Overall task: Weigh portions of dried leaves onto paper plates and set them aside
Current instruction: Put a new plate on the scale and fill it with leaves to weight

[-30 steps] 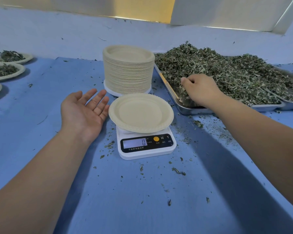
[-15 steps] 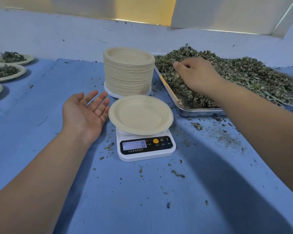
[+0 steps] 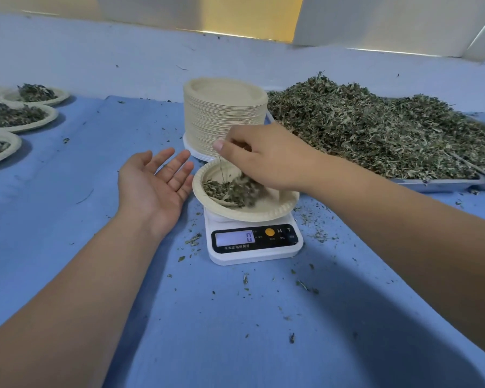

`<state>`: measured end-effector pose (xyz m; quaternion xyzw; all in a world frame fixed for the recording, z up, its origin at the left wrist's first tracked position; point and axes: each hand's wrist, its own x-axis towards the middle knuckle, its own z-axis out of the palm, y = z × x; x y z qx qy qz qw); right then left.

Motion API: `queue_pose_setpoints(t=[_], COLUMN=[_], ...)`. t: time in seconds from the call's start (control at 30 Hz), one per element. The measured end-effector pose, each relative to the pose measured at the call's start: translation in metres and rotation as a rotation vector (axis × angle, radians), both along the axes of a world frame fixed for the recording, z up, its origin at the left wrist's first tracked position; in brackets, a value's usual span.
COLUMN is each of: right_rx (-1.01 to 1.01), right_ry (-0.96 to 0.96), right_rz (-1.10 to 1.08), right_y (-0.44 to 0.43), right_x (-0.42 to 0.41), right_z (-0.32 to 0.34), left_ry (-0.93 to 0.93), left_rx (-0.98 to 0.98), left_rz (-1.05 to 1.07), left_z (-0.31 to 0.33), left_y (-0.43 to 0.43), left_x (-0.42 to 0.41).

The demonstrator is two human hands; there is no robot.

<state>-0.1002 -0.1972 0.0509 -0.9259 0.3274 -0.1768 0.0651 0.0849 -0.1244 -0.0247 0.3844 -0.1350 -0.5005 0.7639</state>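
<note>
From the heaped tray [image 3: 437, 184] our right hand [image 3: 266, 161] has come to the paper plate [image 3: 272, 210] on the scale [image 3: 263, 254], curled fingers [image 3: 221, 147] pinching dried leaves [image 3: 227, 191] and spilling them in: a portion begun. Our left hand [image 3: 149, 189] stays open alongside. How much the right still holds is hidden, and the display [image 3: 234, 238] seemingly reads zero.

place: herb-portioning workroom | cues: blue cloth [image 3: 235, 331] bench, digital scale [image 3: 255, 245], plate stack [image 3: 224, 119], steel tray [image 3: 437, 184] heaped with dried leaves [image 3: 375, 130]
</note>
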Motion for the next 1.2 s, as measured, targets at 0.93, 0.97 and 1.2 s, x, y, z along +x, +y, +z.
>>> queue_pose_setpoints(t=[0.93,0.97,1.2], right_rx=[-0.167,-0.174,-0.162], right_ry=[-0.206,-0.147,0.029], right_rz=[-0.477,-0.498,-0.570], right_y=[-0.058,-0.059,-0.056], right_x=[-0.108,-0.108,-0.105], right_z=[-0.067,-0.069,-0.072], left_ry=[-0.061,-0.065,-0.095], left_rx=[0.012,0.013,0.021], left_rz=[0.013,0.014,0.013], left_z=[-0.001,-0.001,0.000], left_y=[0.002,0.002,0.003], left_x=[-0.003,-0.003,-0.005])
